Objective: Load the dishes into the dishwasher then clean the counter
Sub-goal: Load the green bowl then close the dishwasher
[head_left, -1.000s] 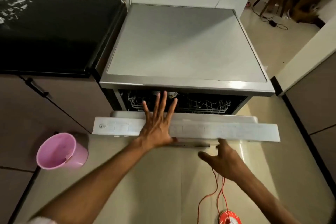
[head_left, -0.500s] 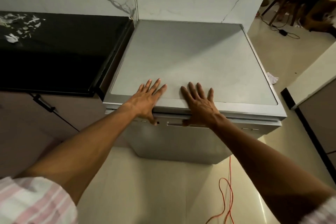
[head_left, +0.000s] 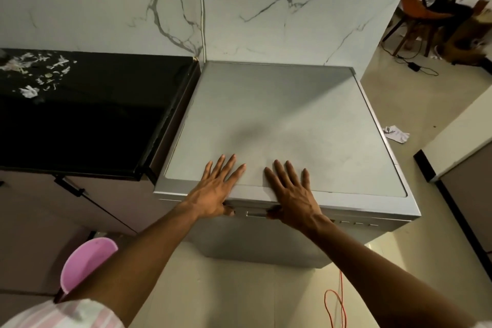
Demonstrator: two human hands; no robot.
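Door now shut | left hand, right hand flat on dishwasher

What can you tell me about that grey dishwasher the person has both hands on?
The dishwasher is a boxy, silver-grey, metal-looking machine standing on the floor against the marble wall, right beside the black counter. Its flat top is bare and matte. The door is closed, with a slim handle slot and small buttons along its top edge. The left hand and right hand lie flat on the front edge, thumbs hooked over the door's top.
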